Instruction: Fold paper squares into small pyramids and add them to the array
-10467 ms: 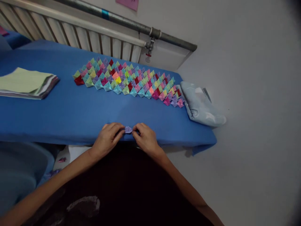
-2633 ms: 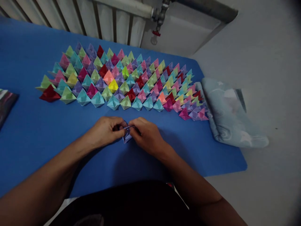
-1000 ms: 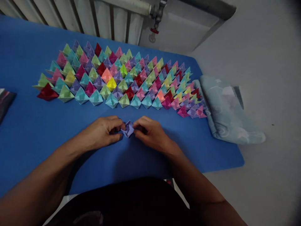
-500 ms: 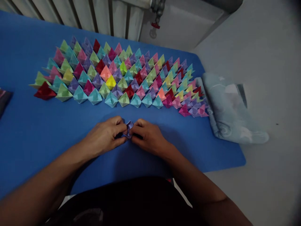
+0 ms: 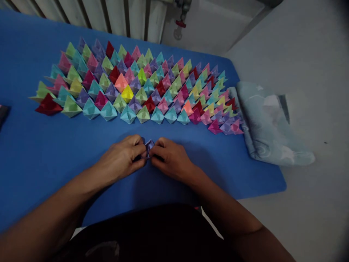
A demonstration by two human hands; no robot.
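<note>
Between my two hands is a small purple origami paper boat (image 5: 149, 145), partly covered by the fingers. My left hand (image 5: 124, 154) pinches its left side, and my right hand (image 5: 170, 156) pinches its right side. Both hands are closed, held low over the blue mat (image 5: 114, 193). Just beyond them stand rows of folded paper boats in many colours, among them a light blue boat (image 5: 128, 114), a yellow boat (image 5: 127, 94) and a dark red boat (image 5: 49, 104) at the near left end.
A folded grey-green cloth (image 5: 272, 127) with pale patterns lies over the mat's right end. Behind the mat are a white radiator (image 5: 118, 18) and a valve with a red handle (image 5: 180, 24). A dark object (image 5: 3, 113) shows at the left edge.
The fingers have shifted slightly on the purple paper boat, and its opening looks narrower. The view has turned a little; the rows of boats stay as they were.
</note>
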